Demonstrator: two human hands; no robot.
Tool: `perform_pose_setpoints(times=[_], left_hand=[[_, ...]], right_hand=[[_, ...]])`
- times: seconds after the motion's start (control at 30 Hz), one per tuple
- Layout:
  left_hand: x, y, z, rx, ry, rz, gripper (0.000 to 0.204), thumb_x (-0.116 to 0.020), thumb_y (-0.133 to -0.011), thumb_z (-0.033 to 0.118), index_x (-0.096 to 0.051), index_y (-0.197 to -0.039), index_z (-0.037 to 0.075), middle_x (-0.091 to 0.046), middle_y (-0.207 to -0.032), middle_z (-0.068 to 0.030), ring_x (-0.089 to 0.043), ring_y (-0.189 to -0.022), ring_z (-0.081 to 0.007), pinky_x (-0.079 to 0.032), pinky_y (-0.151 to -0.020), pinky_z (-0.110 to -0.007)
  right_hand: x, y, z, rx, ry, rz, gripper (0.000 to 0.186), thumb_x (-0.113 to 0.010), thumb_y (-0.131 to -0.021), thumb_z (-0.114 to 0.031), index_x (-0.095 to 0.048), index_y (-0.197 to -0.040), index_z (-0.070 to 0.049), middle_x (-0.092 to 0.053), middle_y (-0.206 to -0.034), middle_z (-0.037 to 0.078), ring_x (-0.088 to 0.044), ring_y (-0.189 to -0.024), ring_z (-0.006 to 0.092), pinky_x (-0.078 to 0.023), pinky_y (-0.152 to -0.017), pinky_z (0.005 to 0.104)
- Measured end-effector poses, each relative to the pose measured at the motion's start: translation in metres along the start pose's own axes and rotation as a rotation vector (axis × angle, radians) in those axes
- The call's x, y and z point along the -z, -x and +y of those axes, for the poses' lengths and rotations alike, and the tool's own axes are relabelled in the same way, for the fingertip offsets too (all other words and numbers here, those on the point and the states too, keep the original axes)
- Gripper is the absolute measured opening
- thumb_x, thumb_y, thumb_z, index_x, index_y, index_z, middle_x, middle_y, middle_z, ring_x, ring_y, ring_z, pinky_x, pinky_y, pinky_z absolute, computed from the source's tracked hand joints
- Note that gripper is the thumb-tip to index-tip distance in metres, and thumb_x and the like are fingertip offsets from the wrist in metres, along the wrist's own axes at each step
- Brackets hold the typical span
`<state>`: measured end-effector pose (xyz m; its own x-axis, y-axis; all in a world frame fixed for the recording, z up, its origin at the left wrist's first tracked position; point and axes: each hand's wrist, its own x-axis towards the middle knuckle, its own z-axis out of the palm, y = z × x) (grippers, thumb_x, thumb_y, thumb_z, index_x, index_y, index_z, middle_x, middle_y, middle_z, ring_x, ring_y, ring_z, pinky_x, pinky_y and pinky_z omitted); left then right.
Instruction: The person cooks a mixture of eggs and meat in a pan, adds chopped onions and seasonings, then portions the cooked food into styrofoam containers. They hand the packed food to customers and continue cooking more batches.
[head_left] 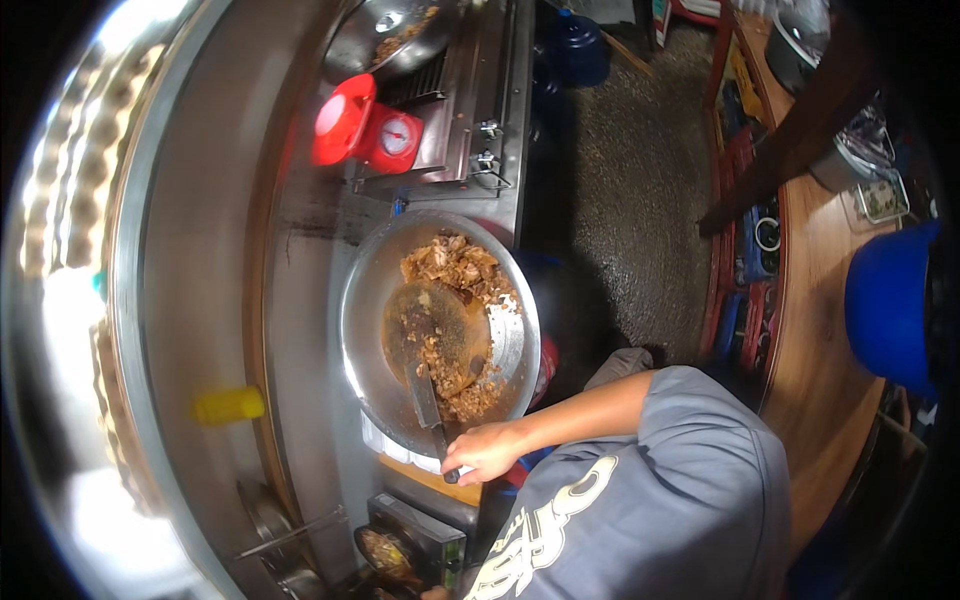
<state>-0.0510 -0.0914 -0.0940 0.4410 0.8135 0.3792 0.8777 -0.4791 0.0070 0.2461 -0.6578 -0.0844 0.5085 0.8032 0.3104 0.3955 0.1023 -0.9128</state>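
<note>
My right hand (482, 450) is closed on the dark handle of a long spatula (425, 398), which rests in a wide steel bowl (355, 320). The bowl holds brown cooked food (450, 260), chunky along the far and right side, with small bits and oily liquid around the spatula's blade. A bit of my left hand (436, 592) shows at the bottom edge, near a dark pan (385, 550) with food in it; its fingers are hidden. My grey-shirted body fills the lower right.
A red dial scale (390, 140) and another steel bowl (350, 45) stand beyond, by a metal stove (470, 150). A yellow bottle (228, 405) is at left. At right are a wooden shelf (810, 400), wooden post, blue tub (885, 300) and pots. Blue water jugs (575, 50) stand on the floor.
</note>
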Motion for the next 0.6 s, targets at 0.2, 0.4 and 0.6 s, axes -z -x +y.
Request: perform_pose_setpoints(times=[0.2,0.4,0.6], left_hand=[[0.002,0.0,0.01,0.046,0.009,-0.006,0.014,-0.061,-0.071,0.006,-0.066,-0.075,-0.007,-0.066,-0.074,-0.0274,-0.066,-0.08,-0.0467,-0.052,-0.076,-0.053],[0.001,-0.001,-0.009,0.093,0.019,0.003,0.013,-0.061,-0.07,0.005,-0.065,-0.072,-0.007,-0.065,-0.072,-0.0278,-0.066,-0.079,-0.0462,-0.052,-0.075,-0.053],[0.005,0.008,-0.02,0.144,0.007,0.0,0.012,-0.061,-0.071,0.005,-0.064,-0.074,-0.007,-0.065,-0.076,-0.0279,-0.066,-0.081,-0.0451,-0.052,-0.075,-0.052]], right_hand=[[0.007,-0.003,-0.008,0.053,-0.084,0.131,0.042,-0.071,-0.086,-0.027,-0.065,-0.118,0.001,-0.067,-0.107,0.022,-0.065,-0.101,0.037,-0.053,-0.088,0.0439],[0.208,-0.021,0.057,-0.164,0.329,1.016,0.053,-0.082,-0.073,-0.032,-0.066,-0.111,0.003,-0.064,-0.112,0.021,-0.06,-0.108,0.0349,-0.049,-0.094,0.047],[0.431,-0.056,0.123,-0.731,0.394,1.193,0.131,-0.097,-0.052,-0.04,-0.023,-0.155,-0.011,-0.025,-0.159,0.016,-0.024,-0.146,0.0387,-0.024,-0.12,0.0522]])
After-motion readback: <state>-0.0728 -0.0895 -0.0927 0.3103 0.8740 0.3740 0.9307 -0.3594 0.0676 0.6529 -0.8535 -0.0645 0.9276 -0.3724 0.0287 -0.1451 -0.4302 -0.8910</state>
